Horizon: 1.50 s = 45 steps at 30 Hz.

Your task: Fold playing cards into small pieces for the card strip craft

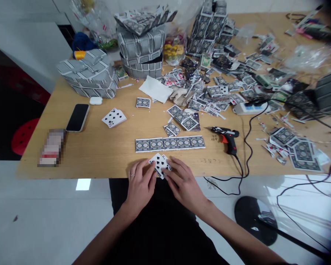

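At the front edge of the table, two overlapping playing cards (pixel 160 162) with spades face up are pinched between my hands. My left hand (pixel 140 180) wears a ring and grips their left side, while the fingers of my right hand (pixel 184 179) close on the right side. Just beyond lies a flat strip of joined cards (pixel 170 144), patterned backs up. Behind the strip are a few folded cards (pixel 172 129) and a fanned row of card backs (pixel 182 117). To the left sits a stack of spade cards (pixel 114 117).
A glue gun (pixel 228 139) lies at right, its cord trailing over the front edge. Near it is a power strip (pixel 249 108). A black phone (pixel 78 117) rests at left. Woven card baskets (pixel 89 75) and heaps of folded cards (pixel 220 92) occupy the back.
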Available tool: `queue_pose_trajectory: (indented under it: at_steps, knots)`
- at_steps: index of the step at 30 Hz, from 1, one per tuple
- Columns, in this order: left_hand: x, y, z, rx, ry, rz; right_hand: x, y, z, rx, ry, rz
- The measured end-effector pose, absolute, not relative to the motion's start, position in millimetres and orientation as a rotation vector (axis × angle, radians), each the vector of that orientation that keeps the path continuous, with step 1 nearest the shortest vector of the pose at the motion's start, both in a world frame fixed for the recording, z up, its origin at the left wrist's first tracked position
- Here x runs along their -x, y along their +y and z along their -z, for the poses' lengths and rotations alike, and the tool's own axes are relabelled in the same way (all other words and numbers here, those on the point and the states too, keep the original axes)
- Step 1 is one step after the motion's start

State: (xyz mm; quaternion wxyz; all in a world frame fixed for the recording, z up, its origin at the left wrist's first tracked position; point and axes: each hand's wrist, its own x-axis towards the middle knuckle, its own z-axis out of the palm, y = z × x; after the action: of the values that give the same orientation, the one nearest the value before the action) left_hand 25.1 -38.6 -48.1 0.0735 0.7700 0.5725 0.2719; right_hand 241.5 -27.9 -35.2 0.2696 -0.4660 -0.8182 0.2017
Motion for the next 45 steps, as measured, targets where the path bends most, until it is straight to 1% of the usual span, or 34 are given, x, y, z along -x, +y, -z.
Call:
queue_pose_trajectory:
  at_steps: [11,19,25,30,35,41,45]
  knots:
    - [-26.8,-28.2,42.5,-2.161,1.767,-0.914,-246.9,-46.1,30.9,1.24,-2.26,-0.505]
    - [-22.5,-19.1,38.8,-2.231,1.769,-0.876,-244.6,-48.6,26.6,1.135,-2.357,-0.539]
    - [-21.6,-6.7,36.1,-2.312,1.664,-0.845,-240.0,-46.4,31.0,1.124,-2.371,-0.554]
    - [-22.1,3.8,35.2,-2.387,1.63,-0.786,-235.2,-43.0,33.1,1.141,-2.348,-0.549]
    - [-23.5,10.2,35.4,-2.416,1.636,-0.8,-231.6,-42.8,33.2,1.119,-2.381,-0.565]
    - [-21.9,11.5,35.9,-2.46,1.626,-0.873,-236.4,-31.9,26.6,1.042,-2.227,-0.716]
    - [-20.9,12.2,38.0,-2.471,1.621,-0.897,-240.7,-10.1,24.7,1.018,-2.167,-0.677]
